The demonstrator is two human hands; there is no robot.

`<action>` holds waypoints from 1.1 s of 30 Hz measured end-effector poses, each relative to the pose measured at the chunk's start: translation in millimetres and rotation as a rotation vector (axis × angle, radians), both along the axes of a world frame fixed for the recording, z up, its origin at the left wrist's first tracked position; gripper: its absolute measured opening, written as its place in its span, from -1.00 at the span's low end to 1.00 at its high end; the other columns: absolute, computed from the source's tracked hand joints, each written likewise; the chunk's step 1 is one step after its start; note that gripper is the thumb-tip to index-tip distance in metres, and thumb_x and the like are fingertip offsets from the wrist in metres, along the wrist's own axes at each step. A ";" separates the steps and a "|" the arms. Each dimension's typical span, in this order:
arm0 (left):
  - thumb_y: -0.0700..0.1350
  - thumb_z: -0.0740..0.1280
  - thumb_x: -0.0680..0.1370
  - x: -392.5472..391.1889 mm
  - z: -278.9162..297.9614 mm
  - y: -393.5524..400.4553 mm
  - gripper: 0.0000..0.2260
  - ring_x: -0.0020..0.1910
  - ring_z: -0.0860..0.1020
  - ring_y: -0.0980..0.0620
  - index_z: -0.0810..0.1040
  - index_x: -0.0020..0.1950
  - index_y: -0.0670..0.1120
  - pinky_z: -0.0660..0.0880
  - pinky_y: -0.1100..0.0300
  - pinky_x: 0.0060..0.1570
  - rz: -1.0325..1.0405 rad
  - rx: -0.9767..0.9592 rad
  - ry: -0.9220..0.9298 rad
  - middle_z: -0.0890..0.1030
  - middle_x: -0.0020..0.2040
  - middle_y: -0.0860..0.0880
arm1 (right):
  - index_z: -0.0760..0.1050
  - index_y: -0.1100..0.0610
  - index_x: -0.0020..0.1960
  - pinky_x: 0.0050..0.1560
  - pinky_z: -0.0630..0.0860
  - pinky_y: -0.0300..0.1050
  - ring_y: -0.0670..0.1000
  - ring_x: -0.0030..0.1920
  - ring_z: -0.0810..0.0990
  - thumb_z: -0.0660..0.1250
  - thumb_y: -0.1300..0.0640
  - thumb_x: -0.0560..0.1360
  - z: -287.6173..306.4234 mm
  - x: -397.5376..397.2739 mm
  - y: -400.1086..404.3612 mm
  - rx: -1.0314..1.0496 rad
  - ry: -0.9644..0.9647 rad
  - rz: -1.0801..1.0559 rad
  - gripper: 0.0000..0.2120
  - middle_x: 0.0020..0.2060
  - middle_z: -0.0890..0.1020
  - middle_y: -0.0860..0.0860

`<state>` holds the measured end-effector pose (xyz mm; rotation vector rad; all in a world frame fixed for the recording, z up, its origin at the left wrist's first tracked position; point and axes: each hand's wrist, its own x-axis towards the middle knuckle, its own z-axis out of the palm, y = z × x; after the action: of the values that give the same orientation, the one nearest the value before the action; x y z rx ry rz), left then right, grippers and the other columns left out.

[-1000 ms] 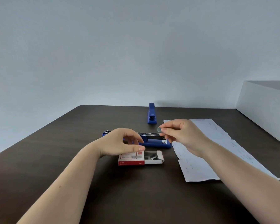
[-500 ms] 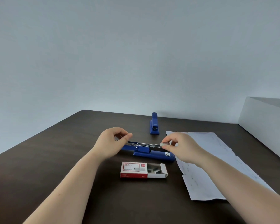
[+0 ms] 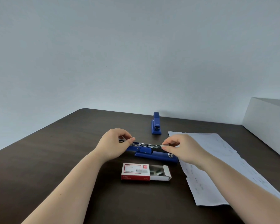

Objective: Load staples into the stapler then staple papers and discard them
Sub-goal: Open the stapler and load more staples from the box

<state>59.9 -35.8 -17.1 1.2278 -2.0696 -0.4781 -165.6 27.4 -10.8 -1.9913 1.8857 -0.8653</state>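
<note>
Stapler (image 3: 149,151): blue, lying opened out flat on the dark surface (image 3: 55,159), its metal staple channel facing up, between the two hands.
Staple strip (image 3: 164,145): a small silvery piece at the right end of the channel; whether it is seated in the channel cannot be told.
Right hand (image 3: 183,147): fingers curled in, thumb and forefinger pinching the staple strip just over the stapler's right end.
Left hand (image 3: 115,143): fingers bent, thumb and fingertips closed on the stapler's folded-back top arm at the left end.
Staple box (image 3: 136,172): red and white, lying just in front of the stapler, its tray slid out to the right with staples showing inside.
Papers (image 3: 217,162): white sheets spread flat to the right, partly under the right forearm.
Second stapler (image 3: 156,123): blue, closed, farther back near the wall.
White box (image 3: 268,123): at the far right edge of the surface.
</note>
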 end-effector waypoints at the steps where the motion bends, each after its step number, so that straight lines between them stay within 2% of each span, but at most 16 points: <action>1: 0.01 0.36 0.51 0.0 -0.4 -0.8 -0.95 0.01 0.53 0.13 0.60 -0.12 0.07 0.40 0.24 0.01 0.000 -0.003 -0.009 0.60 -0.09 0.13 | 0.62 0.06 0.08 -0.22 0.34 -0.41 -0.20 -0.16 0.50 0.34 0.10 0.50 0.1 -0.5 0.3 0.007 -0.012 0.001 -0.81 -0.13 0.58 -0.13; 3: 0.03 0.36 0.51 1.0 -1.5 -2.5 -0.95 0.06 0.52 0.11 0.59 -0.12 0.09 0.41 0.21 0.06 0.006 -0.002 -0.025 0.59 -0.09 0.16 | 0.62 0.05 0.08 -0.22 0.35 -0.40 -0.19 -0.15 0.52 0.35 0.10 0.49 -0.2 -2.2 1.3 0.021 -0.032 0.006 -0.81 -0.15 0.58 -0.15; 6: 0.11 0.36 0.49 4.4 -2.9 -6.8 -0.96 0.19 0.46 0.10 0.55 -0.11 0.19 0.39 -0.01 0.26 0.032 -0.028 -0.074 0.58 -0.04 0.22 | 0.61 0.02 0.09 -0.20 0.36 -0.40 -0.16 -0.12 0.54 0.38 0.10 0.47 -2.6 -4.9 2.3 0.046 -0.050 0.014 -0.80 -0.10 0.62 -0.12; 10: 0.22 0.37 0.43 11.1 -1.3 -6.1 -0.69 0.37 0.26 0.10 0.50 0.14 0.24 0.17 -0.03 0.39 0.103 -0.028 -0.274 0.52 0.20 0.21 | 0.48 -0.07 0.25 -0.17 0.33 -0.44 -0.15 0.00 0.49 0.40 0.07 0.45 -1.9 -6.5 5.7 0.043 0.004 0.039 -0.62 0.03 0.55 -0.16; 13: 0.30 0.39 0.34 20.8 -7.3 -13.4 -0.56 0.37 0.27 0.06 0.48 0.19 0.26 0.19 -0.16 0.41 0.125 0.084 -0.361 0.51 0.20 0.20 | 0.52 -0.08 0.22 0.01 0.41 -0.34 -0.15 0.05 0.49 0.39 0.04 0.46 -1.2 -3.8 7.4 -0.017 0.118 0.141 -0.67 0.04 0.56 -0.16; 16: 0.35 0.39 0.18 28.3 -9.5 -21.0 -0.56 0.21 0.47 0.04 0.52 0.00 0.25 0.44 -0.06 0.23 0.112 0.170 -0.263 0.59 0.02 0.20 | 0.58 -0.06 0.14 0.09 0.44 -0.27 -0.16 0.04 0.51 0.39 0.00 0.46 -6.5 -4.4 4.6 -0.044 0.183 0.179 -0.74 0.01 0.59 -0.12; 18: 0.27 0.47 0.21 29.1 -7.8 -21.7 -0.63 0.07 0.54 0.07 0.52 -0.05 0.22 0.52 0.01 0.13 0.106 0.170 -0.229 0.61 -0.04 0.17 | 0.58 -0.07 0.10 0.07 0.47 -0.24 -0.15 0.01 0.53 0.38 -0.03 0.45 -9.6 -7.6 3.5 -0.044 0.180 0.148 -0.77 -0.01 0.60 -0.12; 21: 0.14 0.55 0.26 29.5 -5.5 -21.4 -0.59 -0.01 0.56 0.10 0.54 0.03 0.13 0.53 0.09 0.10 0.113 0.152 -0.172 0.60 -0.03 0.12 | 0.61 -0.04 0.04 0.02 0.51 -0.17 -0.10 -0.04 0.56 0.35 -0.06 0.47 -9.9 -10.8 4.5 -0.055 0.127 0.102 -0.81 -0.05 0.64 -0.11; 24: 0.04 0.59 0.26 28.6 -0.3 -17.7 -0.52 -0.03 0.54 0.09 0.53 0.12 0.07 0.51 0.19 0.04 0.110 0.103 -0.034 0.56 0.01 0.05 | 0.63 0.03 0.04 -0.05 0.48 -0.16 -0.02 -0.05 0.58 0.25 -0.07 0.53 -10.2 -9.0 5.9 -0.030 0.060 0.088 -0.74 -0.08 0.67 0.00; 27: 0.00 0.57 0.30 24.1 7.7 -11.2 -0.46 0.01 0.51 0.10 0.49 0.23 0.09 0.42 0.29 -0.02 0.098 0.052 0.162 0.52 0.06 0.05 | 0.62 -0.02 0.03 -0.01 0.49 -0.14 0.04 -0.01 0.60 0.15 -0.10 0.56 -8.5 -9.9 6.7 0.004 -0.147 0.049 -0.69 -0.07 0.67 0.10; 29: -0.04 0.55 0.33 15.7 14.0 -5.0 -0.47 0.05 0.51 0.11 0.47 0.25 0.10 0.41 0.24 0.02 0.071 0.078 0.353 0.54 0.06 0.08 | 0.57 -0.11 0.01 0.01 0.49 -0.16 -0.05 0.04 0.59 0.10 -0.12 0.58 -6.6 -10.7 7.3 0.023 -0.313 0.026 -0.72 -0.04 0.67 -0.01; 31: -0.08 0.54 0.36 2.8 18.3 1.0 -0.51 0.04 0.55 0.12 0.48 0.24 0.09 0.43 0.23 0.02 0.027 0.123 0.489 0.59 0.04 0.09 | 0.54 -0.07 0.01 -0.06 0.51 -0.21 -0.09 0.03 0.59 0.06 -0.11 0.59 -4.9 -10.1 8.0 0.047 -0.405 0.002 -0.71 -0.05 0.66 -0.09; 33: -0.09 0.53 0.37 -12.5 20.7 5.1 -0.58 0.04 0.58 0.12 0.51 0.18 0.06 0.47 0.26 0.00 -0.021 0.175 0.555 0.63 0.00 0.08 | 0.55 0.00 0.02 -0.12 0.49 -0.24 -0.09 0.00 0.60 0.05 -0.11 0.60 -4.3 -9.4 7.8 0.051 -0.447 -0.032 -0.66 -0.09 0.67 -0.08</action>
<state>47.4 -30.7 3.7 1.0219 -1.5914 -0.9113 -175.0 35.2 -15.1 -1.5750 1.6638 -1.1450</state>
